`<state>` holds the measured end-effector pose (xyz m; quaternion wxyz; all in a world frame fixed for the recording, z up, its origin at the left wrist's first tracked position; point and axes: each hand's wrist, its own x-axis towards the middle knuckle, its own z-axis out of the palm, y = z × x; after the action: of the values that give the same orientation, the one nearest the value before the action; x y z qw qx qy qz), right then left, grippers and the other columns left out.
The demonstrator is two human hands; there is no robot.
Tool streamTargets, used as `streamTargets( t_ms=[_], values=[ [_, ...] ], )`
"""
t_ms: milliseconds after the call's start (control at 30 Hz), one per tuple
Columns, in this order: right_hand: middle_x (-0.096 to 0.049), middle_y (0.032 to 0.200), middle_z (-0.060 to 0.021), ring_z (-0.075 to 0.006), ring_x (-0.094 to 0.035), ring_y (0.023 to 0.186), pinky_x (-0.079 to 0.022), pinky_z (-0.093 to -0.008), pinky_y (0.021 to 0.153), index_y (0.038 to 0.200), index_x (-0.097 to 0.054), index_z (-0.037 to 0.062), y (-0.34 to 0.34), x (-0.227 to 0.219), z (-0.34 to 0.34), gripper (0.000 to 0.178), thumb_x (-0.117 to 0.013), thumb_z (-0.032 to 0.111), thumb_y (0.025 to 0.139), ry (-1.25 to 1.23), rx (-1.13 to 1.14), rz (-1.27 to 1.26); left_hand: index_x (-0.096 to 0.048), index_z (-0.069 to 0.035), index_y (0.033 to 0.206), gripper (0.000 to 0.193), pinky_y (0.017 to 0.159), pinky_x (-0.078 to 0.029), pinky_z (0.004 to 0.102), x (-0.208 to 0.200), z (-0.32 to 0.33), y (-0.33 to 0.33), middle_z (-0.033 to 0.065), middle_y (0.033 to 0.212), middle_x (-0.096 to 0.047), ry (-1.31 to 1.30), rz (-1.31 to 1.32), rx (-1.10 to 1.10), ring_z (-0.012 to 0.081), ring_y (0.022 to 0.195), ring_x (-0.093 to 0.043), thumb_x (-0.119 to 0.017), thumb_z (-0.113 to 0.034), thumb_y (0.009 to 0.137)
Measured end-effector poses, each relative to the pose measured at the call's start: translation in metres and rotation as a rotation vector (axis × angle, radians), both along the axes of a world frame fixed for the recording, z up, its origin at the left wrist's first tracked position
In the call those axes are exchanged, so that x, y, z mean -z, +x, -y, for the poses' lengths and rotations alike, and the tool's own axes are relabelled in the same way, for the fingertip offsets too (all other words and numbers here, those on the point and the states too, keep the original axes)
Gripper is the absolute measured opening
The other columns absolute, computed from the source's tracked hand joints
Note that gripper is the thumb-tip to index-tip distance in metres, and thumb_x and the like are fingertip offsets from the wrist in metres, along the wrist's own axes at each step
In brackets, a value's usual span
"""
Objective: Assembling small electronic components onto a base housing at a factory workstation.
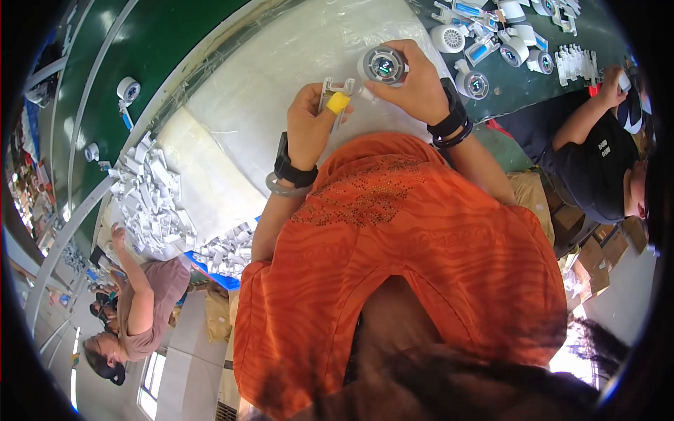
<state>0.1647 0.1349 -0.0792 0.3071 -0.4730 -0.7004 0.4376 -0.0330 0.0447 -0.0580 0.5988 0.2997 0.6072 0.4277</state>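
Observation:
My left hand (307,126) grips a white plastic holder part (337,85) with two prongs at its top. A yellow patch (338,103), perhaps tape or a finger cover, shows at the thumb tip. Just to the right, my right hand (425,88) has its thumb and fingers around a round white fan head (382,65) with a grey ringed face and a lit display. The two pieces are close together but apart, above a worktop covered in clear plastic sheet (274,56). Part of the fan head's far side is hidden.
Several finished-looking fan units (512,49) lie at the upper right. White parts are heaped (151,196) at the left, with more in a blue tray (228,281). A green belt (175,28) carries a fan (128,90). Co-workers sit left (158,288) and right (583,161).

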Motion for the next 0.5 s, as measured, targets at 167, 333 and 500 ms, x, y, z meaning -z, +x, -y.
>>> streamTargets(
  t_ms=[167,333,500],
  values=[
    [-0.063,0.1,-0.0166,-0.029,-0.065,0.092,-0.052,-0.0349,0.081,0.114,-0.053,-0.0013,0.0022,0.0019,0.0013,0.063,-0.085,0.025,0.067,-0.001,0.002,0.003,-0.055,0.003,0.111,0.024,0.07,-0.057,0.0285,0.0004,-0.0009,0.0021,0.0125,0.101,-0.067,-0.022,0.011,-0.031,0.0189,0.084,-0.069,-0.062,-0.013,0.094],
    [-0.063,0.101,-0.016,-0.0281,-0.065,0.092,-0.052,-0.0343,0.081,0.114,-0.054,-0.0006,0.0033,0.0037,0.0029,0.062,-0.085,0.026,0.067,-0.038,0.014,-0.003,-0.055,0.004,0.11,0.024,0.069,-0.058,0.0292,0.003,-0.0003,0.0014,0.0129,0.099,-0.067,-0.062,-0.006,0.0,0.019,0.081,-0.069,-0.062,-0.012,0.094],
    [-0.063,0.101,-0.0159,-0.0284,-0.065,0.092,-0.052,-0.0344,0.08,0.114,-0.054,-0.0003,0.0048,0.0025,0.0028,0.062,-0.085,0.026,0.067,-0.04,0.013,0.0,-0.054,0.004,0.111,0.025,0.067,-0.059,0.03,0.0062,-0.0001,0.0004,0.0136,0.099,-0.067,-0.095,0.036,-0.003,0.0194,0.081,-0.069,-0.062,-0.011,0.093]
  ],
)
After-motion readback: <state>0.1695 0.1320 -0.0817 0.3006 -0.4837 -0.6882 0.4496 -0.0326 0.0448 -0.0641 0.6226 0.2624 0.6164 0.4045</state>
